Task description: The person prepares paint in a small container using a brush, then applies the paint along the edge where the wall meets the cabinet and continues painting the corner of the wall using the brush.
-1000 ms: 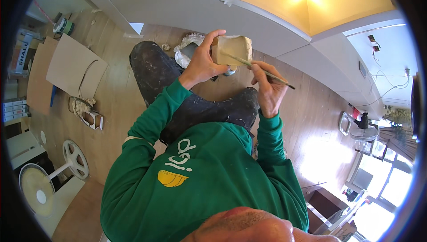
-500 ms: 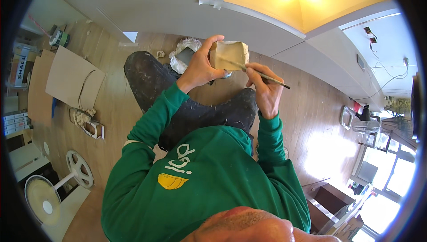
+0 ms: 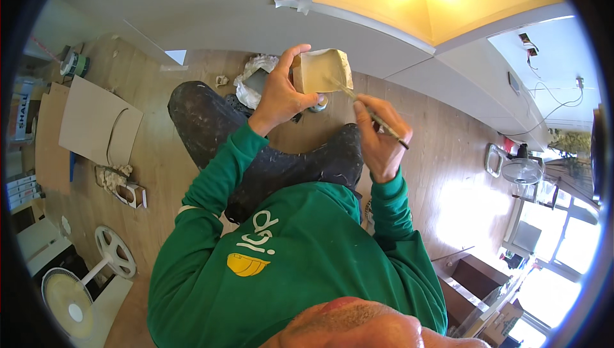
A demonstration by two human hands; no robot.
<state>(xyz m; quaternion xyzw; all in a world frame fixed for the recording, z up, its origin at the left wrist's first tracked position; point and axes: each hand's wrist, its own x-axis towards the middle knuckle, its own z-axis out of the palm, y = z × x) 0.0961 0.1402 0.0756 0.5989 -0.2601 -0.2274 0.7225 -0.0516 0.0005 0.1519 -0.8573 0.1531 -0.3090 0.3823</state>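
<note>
Left hand (image 3: 279, 95) grips the tan block (image 3: 322, 70) up before me, face tilted my way for access. Right hand (image 3: 380, 137) pinches a thin brush (image 3: 371, 115), tip meeting the block's lower edge, above my dark trousers (image 3: 256, 150).

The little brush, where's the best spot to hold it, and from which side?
Hold the brush on its thin handle, about halfway along, coming in from the person's right side. The right hand pinches it there like a pencil, so the dark tail end pokes out behind the fingers and the tip stays free to reach the tan block that the left hand holds up.
</note>
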